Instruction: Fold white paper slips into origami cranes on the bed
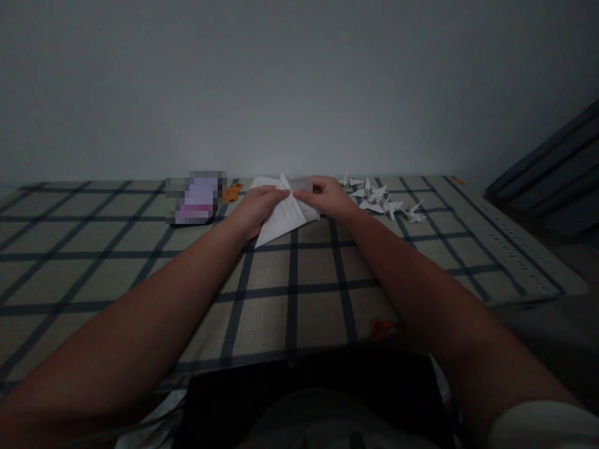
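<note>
Between my hands is a partly folded sheet of white paper (285,221) with faint print on it, one sharp corner pointing toward me. My left hand (257,209) grips its left side, thumb stretched to the middle of the sheet. From the right, my right hand (327,196) pinches the paper, its thumb tip close to the left one. Several small folded paper cranes (374,198) lie in a group just right of my right hand. The fingers under the paper are hidden.
A phone (199,198), blurred by pixels, lies at the left on the checked tablecloth (318,312). Beside it is a small orange figure (231,193), perhaps printed on the cloth. A grey wall (299,87) rises behind the table; dark folded fabric (552,156) hangs at right.
</note>
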### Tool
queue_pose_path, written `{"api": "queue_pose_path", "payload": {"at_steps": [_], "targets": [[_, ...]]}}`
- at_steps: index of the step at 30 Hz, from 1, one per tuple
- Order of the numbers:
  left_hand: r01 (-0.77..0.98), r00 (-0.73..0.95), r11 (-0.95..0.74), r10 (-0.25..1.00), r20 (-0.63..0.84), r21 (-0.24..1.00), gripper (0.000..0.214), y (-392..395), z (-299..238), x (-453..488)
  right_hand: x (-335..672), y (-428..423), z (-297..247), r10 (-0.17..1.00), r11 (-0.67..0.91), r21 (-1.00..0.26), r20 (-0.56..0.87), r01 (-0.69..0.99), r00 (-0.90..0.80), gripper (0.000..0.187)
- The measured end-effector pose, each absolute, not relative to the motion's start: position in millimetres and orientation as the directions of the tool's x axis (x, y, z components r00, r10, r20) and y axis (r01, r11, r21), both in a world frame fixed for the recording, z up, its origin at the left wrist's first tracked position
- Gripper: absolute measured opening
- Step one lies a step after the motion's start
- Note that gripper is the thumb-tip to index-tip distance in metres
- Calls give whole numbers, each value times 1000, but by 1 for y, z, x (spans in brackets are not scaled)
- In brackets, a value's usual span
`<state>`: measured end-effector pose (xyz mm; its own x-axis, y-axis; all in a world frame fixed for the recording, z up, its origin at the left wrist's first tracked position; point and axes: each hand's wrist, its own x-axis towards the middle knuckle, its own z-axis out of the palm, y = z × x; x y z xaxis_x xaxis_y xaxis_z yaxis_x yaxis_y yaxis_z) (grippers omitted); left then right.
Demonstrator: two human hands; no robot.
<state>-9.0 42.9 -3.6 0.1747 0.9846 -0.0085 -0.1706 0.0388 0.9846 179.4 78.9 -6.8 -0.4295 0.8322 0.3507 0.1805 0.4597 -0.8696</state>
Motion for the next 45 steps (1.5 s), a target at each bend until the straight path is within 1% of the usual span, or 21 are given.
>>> {"api": "queue_pose_path", "payload": {"at_steps": [2, 5, 8, 10, 15, 19, 23, 25, 29, 31, 34, 37, 42, 45], "targets": [[-163, 167, 36, 986, -8, 986, 12, 43, -4, -9, 180, 78, -7, 868, 376, -915, 293, 147, -401, 31], [-137, 138, 62, 990, -43, 989, 13, 44, -5, -10, 180, 75, -4, 903, 285, -946, 211, 154, -374, 26], [-81, 150, 85, 986, -72, 993, 18, 45, -6, -11, 180, 72, 0, 922, 265, -949, 197, 172, -334, 23], [-77, 179, 80, 982, -65, 994, 18, 44, -6, -11, 180, 71, 1, 926, 256, -952, 191, 169, -325, 22], [-103, 193, 62, 980, -41, 993, 14, 42, -7, -10, 182, 74, -2, 912, 207, -973, 153, 106, -380, 24], [-66, 171, 38, 985, -26, 997, 15, 45, -10, -11, 182, 73, -2, 910, 241, -959, 170, 148, -379, 23], [-78, 138, 36, 990, -26, 996, 13, 47, -10, -11, 179, 70, 0, 903, 334, -929, 267, 159, -335, 24], [-83, 140, 41, 990, -29, 996, 13, 47, -9, -11, 179, 72, -1, 898, 349, -926, 286, 145, -333, 26], [-104, 121, 36, 992, -23, 994, 17, 46, -8, -10, 183, 77, -4, 885, 296, -950, 232, 104, -403, 30], [-125, 102, 35, 995, -22, 992, 21, 46, -8, -10, 185, 79, -6, 877, 270, -957, 198, 109, -437, 29], [-147, 141, 47, 990, -26, 988, 27, 45, -7, -11, 187, 78, -6, 886, 276, -950, 192, 146, -423, 28], [-108, 155, 55, 987, -38, 993, 32, 45, -7, -13, 187, 77, -5, 890, 279, -949, 199, 144, -411, 29], [-56, 169, 50, 985, -39, 997, 30, 45, -8, -14, 185, 73, 0, 890, 240, -958, 152, 158, -430, 27], [-69, 158, 36, 987, -25, 997, 27, 46, -9, -13, 182, 70, 2, 893, 284, -941, 190, 184, -408, 26]]}}
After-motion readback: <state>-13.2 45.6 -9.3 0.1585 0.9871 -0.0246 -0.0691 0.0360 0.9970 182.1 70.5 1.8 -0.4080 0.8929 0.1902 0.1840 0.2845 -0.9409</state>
